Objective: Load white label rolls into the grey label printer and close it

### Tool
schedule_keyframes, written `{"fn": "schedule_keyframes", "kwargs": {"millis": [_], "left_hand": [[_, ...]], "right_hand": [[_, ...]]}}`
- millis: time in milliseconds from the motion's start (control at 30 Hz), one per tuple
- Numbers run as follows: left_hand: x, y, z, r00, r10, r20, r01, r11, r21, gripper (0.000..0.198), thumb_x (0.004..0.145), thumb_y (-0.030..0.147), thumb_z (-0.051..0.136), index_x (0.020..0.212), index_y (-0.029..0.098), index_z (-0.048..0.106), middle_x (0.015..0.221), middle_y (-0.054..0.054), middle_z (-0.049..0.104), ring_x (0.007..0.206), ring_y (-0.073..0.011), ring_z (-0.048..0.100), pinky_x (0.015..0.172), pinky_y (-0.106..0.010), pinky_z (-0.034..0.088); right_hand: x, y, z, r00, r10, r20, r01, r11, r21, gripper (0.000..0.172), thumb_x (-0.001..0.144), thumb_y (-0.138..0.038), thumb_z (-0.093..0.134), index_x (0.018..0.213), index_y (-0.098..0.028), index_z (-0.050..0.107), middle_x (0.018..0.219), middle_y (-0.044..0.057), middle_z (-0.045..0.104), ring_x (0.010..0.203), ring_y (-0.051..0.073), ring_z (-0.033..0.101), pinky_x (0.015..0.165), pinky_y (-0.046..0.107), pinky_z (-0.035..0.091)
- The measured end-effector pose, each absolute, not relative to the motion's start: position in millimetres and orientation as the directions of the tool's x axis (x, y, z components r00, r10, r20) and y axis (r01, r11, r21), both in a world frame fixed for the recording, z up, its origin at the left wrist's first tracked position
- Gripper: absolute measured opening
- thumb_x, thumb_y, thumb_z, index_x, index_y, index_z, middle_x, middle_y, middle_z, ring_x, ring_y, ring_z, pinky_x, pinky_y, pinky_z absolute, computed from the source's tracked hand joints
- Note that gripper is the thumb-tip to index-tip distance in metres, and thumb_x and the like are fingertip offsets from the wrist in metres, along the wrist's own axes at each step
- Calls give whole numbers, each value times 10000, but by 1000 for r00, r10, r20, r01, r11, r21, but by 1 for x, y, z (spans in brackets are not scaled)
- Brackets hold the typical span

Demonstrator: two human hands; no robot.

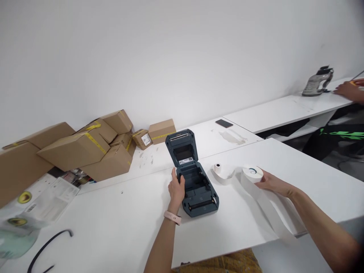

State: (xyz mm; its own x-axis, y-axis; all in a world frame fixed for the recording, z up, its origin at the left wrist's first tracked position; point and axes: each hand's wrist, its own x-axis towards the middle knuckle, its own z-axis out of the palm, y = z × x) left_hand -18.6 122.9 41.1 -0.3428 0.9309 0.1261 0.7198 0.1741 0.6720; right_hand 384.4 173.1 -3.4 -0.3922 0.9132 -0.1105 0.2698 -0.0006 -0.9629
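Note:
A dark label printer point(199, 185) lies on the white table with its lid point(182, 148) raised and its roll bay bare. My left hand point(176, 188) grips the printer's left side, thumb over the rim. To the right, my right hand point(267, 181) is closed round the far side of a white label roll point(251, 174); some of its fingers are hidden behind it. A long loose strip point(267, 212) runs from this roll over the table's front edge. Between printer and roll stands a small paper roll point(217, 168) with a short curled tail.
Cardboard boxes point(76, 148) are piled at the back left, near printed plastic packages point(42, 201) and a black cable point(48, 242). A phone point(224, 123) lies toward the wall. At the far right are a large jug point(317, 81) and another person's hand point(351, 91).

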Motion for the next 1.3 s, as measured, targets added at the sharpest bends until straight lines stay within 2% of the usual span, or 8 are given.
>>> {"fn": "schedule_keyframes", "kwargs": {"millis": [100,267,333,433,567,633,1033,1300], "left_hand": [[-18,122,40,-347,931,118,696,170,698,592,956,396,388,1499,194,267,991,-103,727,969,-275,668,899,-393,434],[-22,123,39,-345,933,104,695,180,696,600,950,380,392,1503,188,261,979,-107,729,1010,-283,662,923,-394,424],[-26,124,40,-331,940,88,684,174,709,620,941,387,408,1504,175,257,1061,-129,720,1067,-292,646,938,-398,419],[-34,125,41,-302,952,55,648,163,744,682,916,412,451,1507,142,242,1200,-171,675,1154,-308,609,953,-401,416],[-41,125,42,-288,957,41,604,148,783,715,898,437,478,1504,139,244,1209,-155,677,1179,-312,594,967,-400,412],[-42,125,41,-288,957,38,602,150,784,707,896,432,475,1501,140,254,1198,-148,684,1175,-315,594,963,-401,414],[-42,125,39,-269,960,72,652,127,748,665,925,392,425,1514,157,229,1215,-161,663,1160,-321,593,978,-414,403],[-46,126,42,-268,963,37,660,155,736,666,930,366,397,1536,185,189,1251,-129,649,1161,-311,591,988,-415,406]], "right_hand": [[374,169,19,-453,888,-86,257,37,-966,691,670,-381,702,1324,-396,476,1316,62,604,1213,372,549,943,431,501],[310,165,107,-762,646,52,268,388,-882,679,662,-351,757,1298,-274,532,1312,90,584,1196,327,549,999,369,442],[264,169,140,-873,488,-4,282,497,-821,712,604,-363,796,1261,-251,546,1256,62,605,1136,295,578,962,345,452],[196,181,162,-901,392,-184,397,580,-712,708,551,-371,811,1204,-259,560,1155,25,640,1053,278,600,854,336,483],[139,200,151,-805,464,-370,592,673,-444,728,465,-323,808,1145,-224,567,1073,53,645,981,307,607,764,361,480],[128,208,142,-774,489,-401,626,685,-372,725,450,-325,803,1127,-221,564,1063,60,641,978,319,607,756,368,473],[111,217,132,-773,441,-456,588,768,-254,729,423,-341,808,1097,-206,564,1083,65,633,1001,331,604,776,360,462],[92,231,109,-753,465,-466,606,766,-214,688,354,-334,828,995,-202,614,923,37,650,891,323,639,693,352,473]]}}
